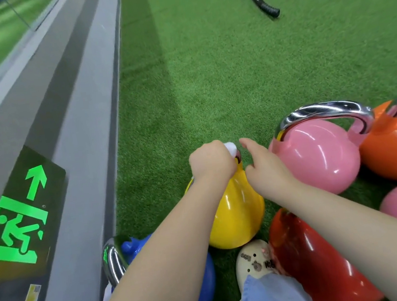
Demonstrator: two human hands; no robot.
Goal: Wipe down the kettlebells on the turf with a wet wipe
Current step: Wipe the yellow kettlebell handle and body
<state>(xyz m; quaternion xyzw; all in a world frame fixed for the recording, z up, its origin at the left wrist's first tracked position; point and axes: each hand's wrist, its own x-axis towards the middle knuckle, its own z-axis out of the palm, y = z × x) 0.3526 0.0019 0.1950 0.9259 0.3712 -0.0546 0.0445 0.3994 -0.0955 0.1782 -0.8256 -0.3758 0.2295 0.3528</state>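
A cream shoe stood on the turf among kettlebells. Above the yellow kettlebell, the left hand gripped its handle through a white wet wipe; the right hand hovered beside, index finger extended, holding nothing.

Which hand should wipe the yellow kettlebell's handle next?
Left, probably. The left hand already grips the white wipe at the top of the yellow kettlebell. The right hand holds nothing beside it.
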